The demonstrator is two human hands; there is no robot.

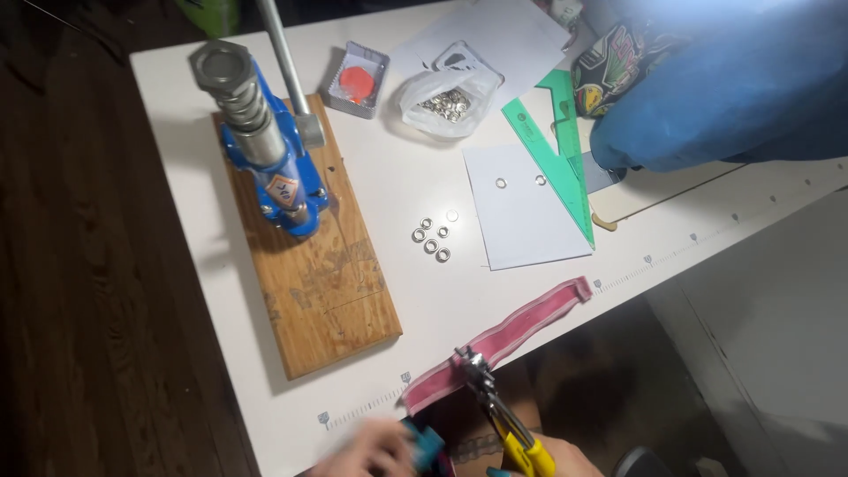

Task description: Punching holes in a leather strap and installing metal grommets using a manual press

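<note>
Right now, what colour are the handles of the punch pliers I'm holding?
Yellow; the pliers show best in the head view, their metal head on the pink strap.

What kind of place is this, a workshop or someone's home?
Probably a home craft or sewing table. A blue hand press stands on a wooden board, a bag of metal eyelets lies by a green ruler, and yellow-handled pliers bite a pink fabric strap.

The press [265, 141] is shiny blue and grey metal on a scratched wood board [309, 265]. Right of the board lie small shiny metal rings [431, 238], smooth white paper [521, 212] and a clear plastic bag [446, 97]. Below the board's corner, the pink strap [512, 331] looks like soft cloth.
</note>
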